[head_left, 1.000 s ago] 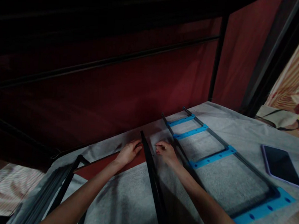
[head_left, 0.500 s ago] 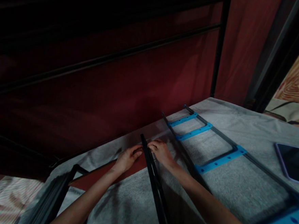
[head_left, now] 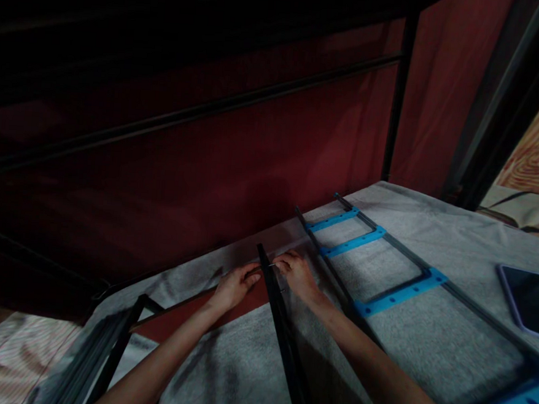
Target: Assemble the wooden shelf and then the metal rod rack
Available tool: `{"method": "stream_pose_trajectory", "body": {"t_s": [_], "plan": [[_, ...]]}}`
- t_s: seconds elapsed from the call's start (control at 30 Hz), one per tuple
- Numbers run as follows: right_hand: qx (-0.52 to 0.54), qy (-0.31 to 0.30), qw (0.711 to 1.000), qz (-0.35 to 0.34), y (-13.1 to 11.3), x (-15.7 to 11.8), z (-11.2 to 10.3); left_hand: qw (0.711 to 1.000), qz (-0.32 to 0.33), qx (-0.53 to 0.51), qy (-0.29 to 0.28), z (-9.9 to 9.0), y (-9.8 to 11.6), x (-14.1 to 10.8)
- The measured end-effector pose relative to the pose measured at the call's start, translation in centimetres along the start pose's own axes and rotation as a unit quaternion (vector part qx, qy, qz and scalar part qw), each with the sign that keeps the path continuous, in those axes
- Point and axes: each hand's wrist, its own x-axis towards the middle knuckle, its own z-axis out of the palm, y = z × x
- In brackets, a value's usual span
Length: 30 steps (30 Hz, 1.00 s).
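My left hand is closed on the upper edge of a reddish-brown panel, right beside a long black bar. Across the bar, my right hand pinches a thin metal screw whose end meets the bar's right side. A second screw sticks out of the bar a little nearer to me. The panel spans from this bar to a black frame piece on the left. Some of my left fingers are hidden behind the panel.
A black frame with blue crosspieces lies to the right on grey cloth. Beyond it rests a phone. A dark red panelled wall rises close behind the work. Striped cloth shows at the lower left.
My right hand has drawn slightly away from the bar, so the screw between fingers and bar now shows plainly. My left hand keeps its hold. The view has shifted a little.
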Motion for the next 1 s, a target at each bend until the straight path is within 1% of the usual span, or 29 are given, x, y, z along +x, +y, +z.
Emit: {"method": "stream_pose_trajectory", "body": {"t_s": [0.13,0.27,0.53,0.67,0.8,1.0], "plan": [[-0.025,-0.023,0.999,-0.014,-0.3,0.4,-0.6,1.000,0.006,0.021,0.000,-0.1,0.1,0.0],[-0.017,-0.027,0.999,-0.018,-0.4,0.2,-0.9,0.999,-0.001,0.044,-0.006,0.0,0.1,0.0],[-0.017,-0.008,1.000,-0.002,0.3,0.1,-0.4,1.000,0.005,0.030,0.001,0.1,-0.2,0.1],[-0.038,0.001,0.999,-0.016,0.6,0.1,-0.2,0.999,0.009,0.037,-0.009,0.2,-0.4,0.2],[-0.028,0.005,1.000,-0.014,0.5,0.0,-0.1,1.000,0.004,0.018,0.001,0.2,-0.6,0.3],[-0.012,-0.031,0.999,-0.007,0.5,0.6,-0.5,1.000,0.005,0.020,-0.004,0.3,-0.8,0.4]]}}
